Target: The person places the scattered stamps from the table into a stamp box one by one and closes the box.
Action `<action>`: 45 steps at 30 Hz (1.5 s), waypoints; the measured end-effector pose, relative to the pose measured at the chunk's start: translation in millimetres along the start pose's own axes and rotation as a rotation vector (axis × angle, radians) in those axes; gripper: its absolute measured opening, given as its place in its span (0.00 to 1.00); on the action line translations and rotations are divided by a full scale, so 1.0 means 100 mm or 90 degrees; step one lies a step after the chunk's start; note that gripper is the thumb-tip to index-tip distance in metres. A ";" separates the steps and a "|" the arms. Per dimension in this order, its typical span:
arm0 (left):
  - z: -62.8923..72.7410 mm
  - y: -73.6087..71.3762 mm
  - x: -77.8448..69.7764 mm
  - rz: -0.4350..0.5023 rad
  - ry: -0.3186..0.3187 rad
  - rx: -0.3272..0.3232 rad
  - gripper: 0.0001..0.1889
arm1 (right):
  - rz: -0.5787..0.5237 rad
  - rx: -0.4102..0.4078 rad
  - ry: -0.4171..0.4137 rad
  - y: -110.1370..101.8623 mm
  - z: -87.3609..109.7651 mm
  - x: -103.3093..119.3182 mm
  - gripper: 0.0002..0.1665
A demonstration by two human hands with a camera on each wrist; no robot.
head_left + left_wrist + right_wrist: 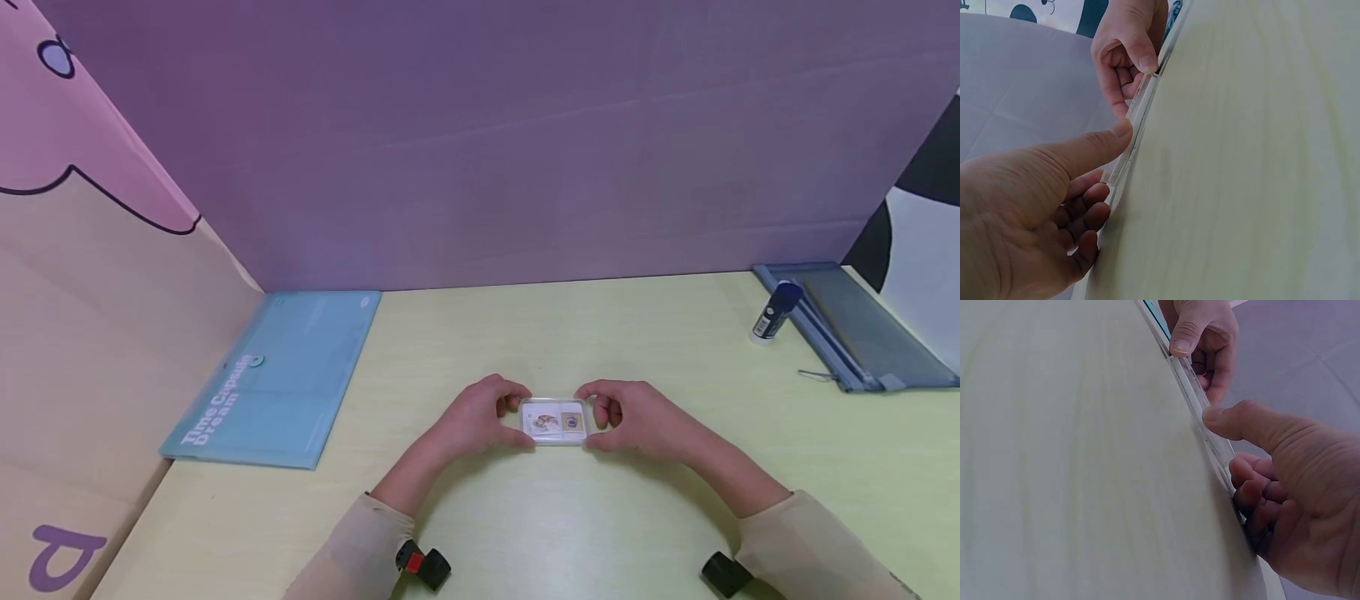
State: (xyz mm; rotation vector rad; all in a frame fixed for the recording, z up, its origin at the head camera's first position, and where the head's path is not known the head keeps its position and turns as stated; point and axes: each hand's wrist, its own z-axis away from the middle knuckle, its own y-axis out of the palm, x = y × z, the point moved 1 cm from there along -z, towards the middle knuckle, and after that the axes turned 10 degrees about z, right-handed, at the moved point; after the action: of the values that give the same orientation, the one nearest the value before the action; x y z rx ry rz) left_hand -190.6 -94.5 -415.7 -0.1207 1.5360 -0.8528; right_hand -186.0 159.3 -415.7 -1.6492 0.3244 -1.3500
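A small flat clear plastic case [553,422] lies on the table in front of me, with two printed pictures showing through its top. My left hand [480,417] grips its left end between thumb and fingers. At the right end, my right hand [637,419] holds it the same way. Both wrist views show the case [1140,111] nearly edge-on, low over the tabletop. Each thumb presses on the near long edge; in the right wrist view, the case [1192,390] is partly covered by the fingers.
A blue document folder [292,375] with a button lies at the left. On the right, a glue stick [777,312] stands beside a dark blue zip pouch [870,325]. A purple panel [525,150] rises behind the table [480,333].
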 end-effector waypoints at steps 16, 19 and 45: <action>0.05 0.00 -0.01 -0.009 -0.001 0.004 0.31 | 0.024 0.009 0.006 0.01 0.01 0.00 0.31; 0.06 0.00 -0.01 -0.011 0.002 0.005 0.31 | 0.023 0.011 0.008 0.02 0.02 -0.01 0.31; 0.11 -0.04 -0.02 -0.069 0.025 0.044 0.38 | 0.006 0.012 0.000 0.02 0.05 0.06 0.34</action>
State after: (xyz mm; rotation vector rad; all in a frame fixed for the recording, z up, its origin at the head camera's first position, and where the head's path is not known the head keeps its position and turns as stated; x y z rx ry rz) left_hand -182.2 -100.8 -411.4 -0.1378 1.5463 -0.9980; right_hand -179.0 156.8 -412.9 -1.6298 0.3180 -1.3423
